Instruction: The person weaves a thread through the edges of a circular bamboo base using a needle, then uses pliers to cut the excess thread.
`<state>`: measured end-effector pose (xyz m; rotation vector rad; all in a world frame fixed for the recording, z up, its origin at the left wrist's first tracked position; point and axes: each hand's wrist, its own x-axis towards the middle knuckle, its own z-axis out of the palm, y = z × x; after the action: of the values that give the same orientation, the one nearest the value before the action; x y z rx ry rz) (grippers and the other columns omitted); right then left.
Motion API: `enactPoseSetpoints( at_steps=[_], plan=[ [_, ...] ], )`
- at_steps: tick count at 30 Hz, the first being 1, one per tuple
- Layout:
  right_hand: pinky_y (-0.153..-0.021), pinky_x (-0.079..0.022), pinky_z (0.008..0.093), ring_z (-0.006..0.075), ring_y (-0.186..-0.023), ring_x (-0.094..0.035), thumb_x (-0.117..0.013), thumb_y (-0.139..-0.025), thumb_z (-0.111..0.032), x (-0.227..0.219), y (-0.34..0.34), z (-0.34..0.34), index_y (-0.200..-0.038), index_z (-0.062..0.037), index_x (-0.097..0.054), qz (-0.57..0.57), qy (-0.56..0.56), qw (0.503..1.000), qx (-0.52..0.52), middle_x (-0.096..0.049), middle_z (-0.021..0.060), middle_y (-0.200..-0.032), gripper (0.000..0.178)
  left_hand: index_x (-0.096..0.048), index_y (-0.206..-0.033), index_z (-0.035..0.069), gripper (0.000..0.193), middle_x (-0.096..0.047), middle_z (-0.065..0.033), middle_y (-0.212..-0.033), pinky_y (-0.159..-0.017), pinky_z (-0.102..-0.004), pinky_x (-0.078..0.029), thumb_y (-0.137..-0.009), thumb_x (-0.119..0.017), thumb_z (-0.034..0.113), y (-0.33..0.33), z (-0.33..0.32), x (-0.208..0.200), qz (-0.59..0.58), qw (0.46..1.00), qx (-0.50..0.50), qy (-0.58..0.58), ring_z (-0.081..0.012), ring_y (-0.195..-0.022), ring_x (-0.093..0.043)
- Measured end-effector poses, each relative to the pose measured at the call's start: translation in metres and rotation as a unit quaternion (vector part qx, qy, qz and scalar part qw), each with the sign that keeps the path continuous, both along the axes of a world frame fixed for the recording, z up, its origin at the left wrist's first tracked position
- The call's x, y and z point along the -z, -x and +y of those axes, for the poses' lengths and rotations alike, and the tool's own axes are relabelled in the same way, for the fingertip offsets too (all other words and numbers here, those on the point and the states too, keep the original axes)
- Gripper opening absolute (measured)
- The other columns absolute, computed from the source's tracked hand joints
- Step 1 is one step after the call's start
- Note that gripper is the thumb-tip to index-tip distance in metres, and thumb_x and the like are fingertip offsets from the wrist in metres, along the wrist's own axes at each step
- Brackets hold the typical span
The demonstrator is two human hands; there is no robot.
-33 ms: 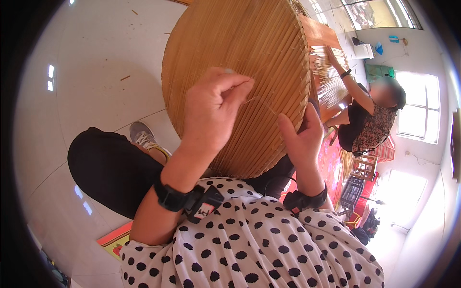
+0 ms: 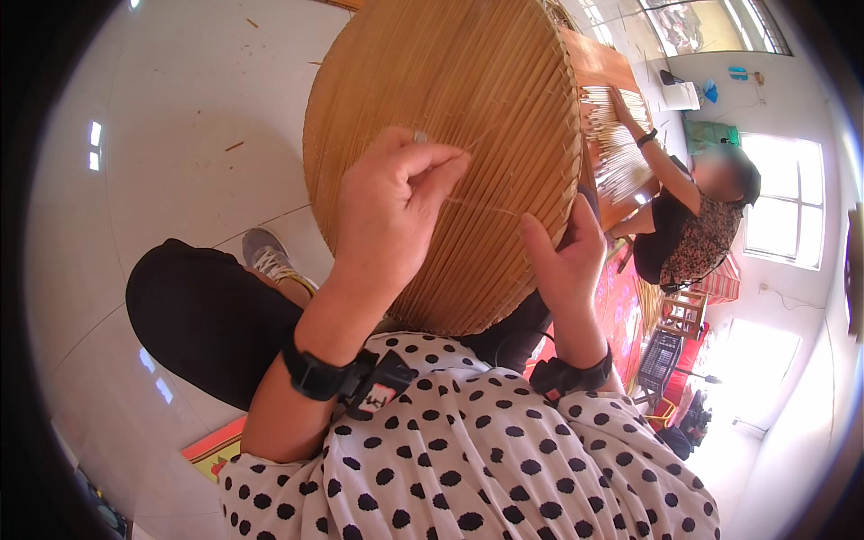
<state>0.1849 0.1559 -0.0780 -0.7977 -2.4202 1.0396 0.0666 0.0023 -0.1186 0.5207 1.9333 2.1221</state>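
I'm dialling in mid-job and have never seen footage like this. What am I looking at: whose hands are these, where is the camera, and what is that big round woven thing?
There is no machine here: a person works with two bare hands, and the single picture comes from a wide fisheye camera worn on their head, looking down, so straight edges bend near the rim. The left hand rests on a large round woven bamboo tray, fingers pinched together on what looks like a thin strand. The right hand grips the tray's lower right edge. The tray stands tilted over the person's lap. Both wrists wear black bands. Below is a polka-dot top; around is a pale tiled floor. At right, another person handles bamboo strips.
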Motion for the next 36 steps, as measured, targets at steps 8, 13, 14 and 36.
enactPoseSetpoints(
  at_steps=[8,13,14,36],
  plan=[
    [-0.053,-0.038,0.0205,0.0009,-0.063,-0.047,-0.076,-0.083,-0.007,0.007,-0.004,-0.004,-0.086,-0.0015,-0.057,0.035,0.042,0.998,0.024,-0.057,-0.0039,-0.071,0.020,-0.072,-0.098,0.001,0.014,-0.067,-0.0133,-0.082,-0.062,-0.0328,-0.051,-0.084,-0.072,0.003,-0.028,-0.009,0.006,0.048,0.996,0.070,-0.011,-0.0243,-0.068,-0.066],
    [-0.054,-0.039,0.0204,0.0008,-0.064,-0.048,-0.076,-0.085,-0.007,0.006,-0.006,-0.005,-0.088,-0.0008,-0.058,0.039,0.046,0.998,0.029,-0.060,-0.0038,-0.074,0.019,-0.068,-0.096,0.001,0.015,-0.068,-0.0140,-0.080,-0.063,-0.0345,-0.053,-0.082,-0.072,0.001,-0.022,0.003,0.010,-0.019,0.995,0.097,-0.018,-0.0248,-0.068,-0.067],
    [-0.055,-0.040,0.0202,0.0008,-0.065,-0.048,-0.076,-0.085,-0.007,0.005,-0.005,-0.007,-0.089,-0.0008,-0.058,0.044,0.046,0.998,0.028,-0.060,-0.0036,-0.074,0.019,-0.068,-0.096,0.001,0.015,-0.068,-0.0139,-0.081,-0.064,-0.0348,-0.053,-0.082,-0.072,0.001,-0.021,0.006,0.011,-0.022,0.995,0.102,-0.007,-0.0250,-0.068,-0.067],
    [-0.065,-0.051,0.0261,0.0077,-0.073,-0.062,-0.075,-0.085,-0.008,-0.005,-0.002,-0.017,-0.096,0.0007,-0.056,0.023,0.063,0.998,0.002,-0.069,0.0061,-0.085,0.024,-0.064,-0.088,0.003,0.008,-0.065,-0.0154,-0.085,-0.070,-0.0440,-0.051,-0.082,-0.070,0.005,-0.018,0.051,0.033,0.126,0.991,0.032,-0.028,-0.0370,-0.080,-0.064]
  ],
)
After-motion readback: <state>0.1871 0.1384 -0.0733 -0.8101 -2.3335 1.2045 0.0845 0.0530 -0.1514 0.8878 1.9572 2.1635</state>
